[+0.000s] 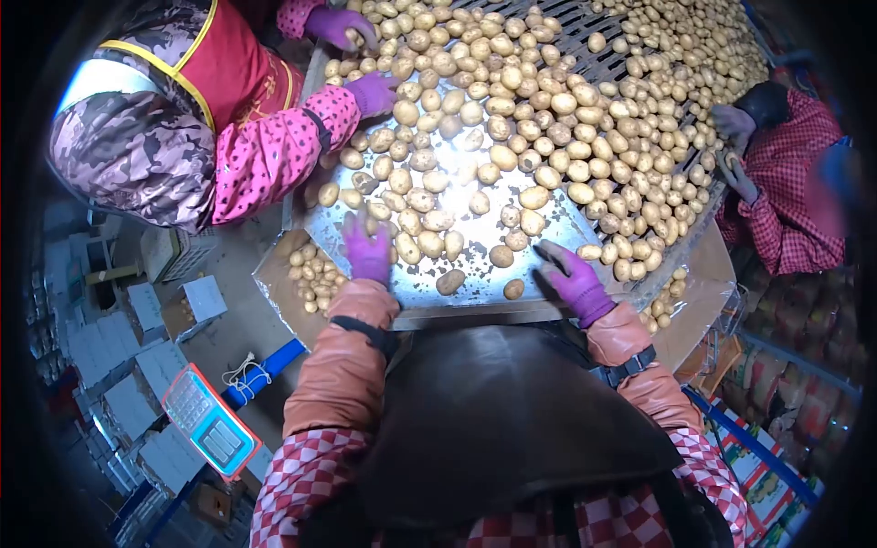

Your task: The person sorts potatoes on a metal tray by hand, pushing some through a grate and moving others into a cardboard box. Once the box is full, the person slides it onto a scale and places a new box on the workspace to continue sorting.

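Note:
Many pale potatoes [438,220] lie on a shiny metal sorting table [475,283] specked with dirt. My left hand [367,251], in a purple glove, is at the table's left front, its fingers spread beside a group of potatoes. At the right front, my right hand [575,283], gloved the same way, reaches over the table's edge with fingers apart and nothing in them. Two single potatoes [513,289] rest near the front rim between my hands. A denser heap of potatoes [603,146] covers the slatted grate [577,36] behind.
A co-worker in pink dotted sleeves [283,155] has gloved hands at the potatoes on the left. Another in a checked top [795,183] works on the right. Below the table's left side stands a box of potatoes [315,276]; near it is a scale display [210,420].

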### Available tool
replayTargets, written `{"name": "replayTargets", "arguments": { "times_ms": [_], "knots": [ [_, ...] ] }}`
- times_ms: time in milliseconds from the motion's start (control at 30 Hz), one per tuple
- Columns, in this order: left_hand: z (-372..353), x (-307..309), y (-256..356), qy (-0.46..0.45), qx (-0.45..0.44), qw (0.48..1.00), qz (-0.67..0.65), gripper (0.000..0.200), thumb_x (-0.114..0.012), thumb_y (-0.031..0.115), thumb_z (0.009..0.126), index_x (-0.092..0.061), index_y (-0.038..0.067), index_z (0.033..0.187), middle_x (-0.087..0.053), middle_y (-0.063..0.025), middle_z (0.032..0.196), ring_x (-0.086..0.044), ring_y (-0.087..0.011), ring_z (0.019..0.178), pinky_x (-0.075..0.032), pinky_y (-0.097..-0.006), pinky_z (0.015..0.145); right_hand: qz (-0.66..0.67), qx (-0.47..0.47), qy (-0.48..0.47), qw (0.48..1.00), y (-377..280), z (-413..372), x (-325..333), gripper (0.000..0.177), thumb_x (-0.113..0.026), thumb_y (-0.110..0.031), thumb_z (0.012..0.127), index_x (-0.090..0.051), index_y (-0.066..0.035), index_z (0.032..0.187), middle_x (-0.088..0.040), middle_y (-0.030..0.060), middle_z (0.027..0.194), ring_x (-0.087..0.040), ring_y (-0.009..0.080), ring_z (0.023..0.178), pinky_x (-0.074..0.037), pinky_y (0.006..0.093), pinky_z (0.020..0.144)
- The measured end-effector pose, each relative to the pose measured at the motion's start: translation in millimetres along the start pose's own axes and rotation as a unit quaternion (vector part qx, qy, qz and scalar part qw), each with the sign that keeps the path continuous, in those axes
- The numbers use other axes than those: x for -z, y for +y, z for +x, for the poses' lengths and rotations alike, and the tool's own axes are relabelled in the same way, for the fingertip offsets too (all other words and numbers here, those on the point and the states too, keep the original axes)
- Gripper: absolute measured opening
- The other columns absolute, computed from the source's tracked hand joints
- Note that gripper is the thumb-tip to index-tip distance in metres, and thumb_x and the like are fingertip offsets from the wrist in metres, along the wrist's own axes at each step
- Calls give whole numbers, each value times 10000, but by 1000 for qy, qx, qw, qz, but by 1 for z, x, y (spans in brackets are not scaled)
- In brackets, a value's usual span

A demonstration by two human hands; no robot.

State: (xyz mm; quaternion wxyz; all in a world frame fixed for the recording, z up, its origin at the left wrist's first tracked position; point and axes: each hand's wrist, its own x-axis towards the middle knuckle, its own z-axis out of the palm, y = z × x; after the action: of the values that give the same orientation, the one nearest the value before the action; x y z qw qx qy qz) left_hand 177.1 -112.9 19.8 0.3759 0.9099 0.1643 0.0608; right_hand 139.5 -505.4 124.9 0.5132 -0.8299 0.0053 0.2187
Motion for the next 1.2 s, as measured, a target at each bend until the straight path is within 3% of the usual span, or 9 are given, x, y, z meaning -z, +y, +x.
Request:
{"name": "replayTargets", "arguments": {
  "times_ms": [267, 400, 500, 633, 800, 867, 967, 1067, 1200],
  "knots": [
    [-22, -3, 14, -15, 7, 993, -120, 821, -710, 335, 846, -312, 34, 1499, -299, -241, 1529, -337, -369, 1400, -193, -495, 1149, -177, 217, 94, 956, -56, 113, -38, 393, -655, -212, 859, -636, -91, 1232, -638, 168, 1215, -590, 377, 1118, -474, 449, 979],
    [-23, -2, 8, -44, 12, 990, -134, 811, -707, 333, 852, -312, 26, 1490, -313, -225, 1525, -364, -352, 1380, -200, -498, 1145, -328, 375, 151, 854, -63, 195, -72, 231, -606, -160, 865, -651, -81, 1077, -656, 151, 996, -633, 354, 930, -498, 467, 804],
    [-23, 0, 2, -58, 44, 984, -161, 792, -711, 306, 844, -329, 25, 1478, -355, -220, 1494, -381, -368, 1352, -267, -460, 1125, -495, 151, 76, 852, -75, 204, -91, 283, -614, -217, 867, -629, -117, 1131, -653, 142, 1051, -635, 340, 977, -482, 492, 806],
    [-29, 1, -1, -51, 35, 985, -163, 771, -713, 288, 841, -349, 19, 1466, -386, -223, 1470, -402, -372, 1320, -332, -445, 1094, -516, 39, -9, 856, -77, 196, -70, 460, -620, -428, 862, -592, -129, 1210, -644, 141, 1101, -637, 339, 1003, -487, 495, 846],
    [-27, -7, -6, -24, 18, 985, -170, 761, -716, 268, 846, -357, 17, 1468, -381, -218, 1479, -382, -358, 1350, -324, -430, 1118, -374, -26, -44, 926, -56, 182, -38, 554, -653, -525, 791, -634, -72, 1110, -679, 220, 1041, -658, 393, 949, -520, 474, 842],
    [-25, -7, -9, -8, 30, 978, -207, 755, -715, 253, 849, -358, 22, 1474, -379, -214, 1482, -373, -353, 1365, -308, -425, 1136, -361, -2, -17, 932, -53, 166, -29, 532, -670, -484, 811, -635, -78, 1152, -688, 199, 1020, -672, 351, 926, -526, 445, 820],
    [-32, 13, 12, 44, 26, 982, -183, 671, -687, 197, 873, -403, 21, 1455, -418, -212, 1456, -427, -330, 1339, -341, -410, 1123, -21, -1, 14, 1000, -61, 129, -17, 457, -651, -339, 902, -595, -83, 1276, -692, 87, 948, -674, 186, 882, -519, 297, 720],
    [-44, 46, 78, -23, 28, 965, -259, 581, -653, 146, 901, -454, 21, 1433, -553, -179, 1323, -536, -288, 1249, -436, -369, 1040, 309, -147, -81, 936, -77, 104, -27, 422, -505, -338, 995, -534, -58, 1310, -672, 121, 969, -688, 216, 795, -553, 284, 680],
    [-71, 59, 153, -194, -88, 949, -234, 587, -686, 167, 887, -484, 72, 1430, -634, -176, 1230, -626, -281, 1128, -495, -372, 952, 414, -84, -256, 869, -93, 80, -76, 434, -458, -368, 1021, -494, -38, 1301, -656, 111, 1079, -678, 184, 881, -572, 302, 724]
  ]
}}
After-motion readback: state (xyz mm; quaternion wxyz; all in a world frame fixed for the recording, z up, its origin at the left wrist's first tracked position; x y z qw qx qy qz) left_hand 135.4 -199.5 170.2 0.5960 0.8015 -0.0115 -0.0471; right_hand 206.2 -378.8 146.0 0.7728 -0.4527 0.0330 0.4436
